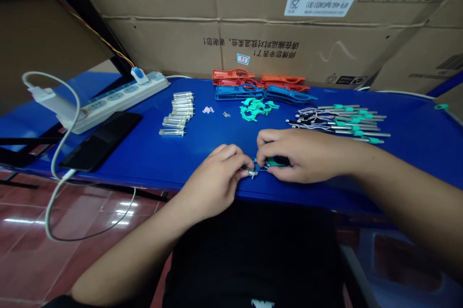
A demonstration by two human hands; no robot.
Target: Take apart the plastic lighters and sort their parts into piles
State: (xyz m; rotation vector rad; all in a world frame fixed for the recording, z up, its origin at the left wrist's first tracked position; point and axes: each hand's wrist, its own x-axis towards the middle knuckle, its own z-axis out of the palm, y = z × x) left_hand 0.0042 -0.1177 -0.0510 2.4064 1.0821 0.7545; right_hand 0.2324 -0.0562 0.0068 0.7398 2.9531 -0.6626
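My left hand is closed, its fingertips pinching a small clear tube-like piece with a whitish end. Right beside it, my right hand is closed round a blue plastic casing that carries a green part. The end of the clear piece is close to the casing; whether they touch I cannot tell. Much of the casing is hidden under my right fingers. Beyond my hands lie several green ring-shaped clips, a few thin metal pins and small pink bits.
Several clear tubes lie in a column at left. Red casings and blue casings stand at the back. Metal rods with wires lie at right. A phone, power strip and white cable occupy the left.
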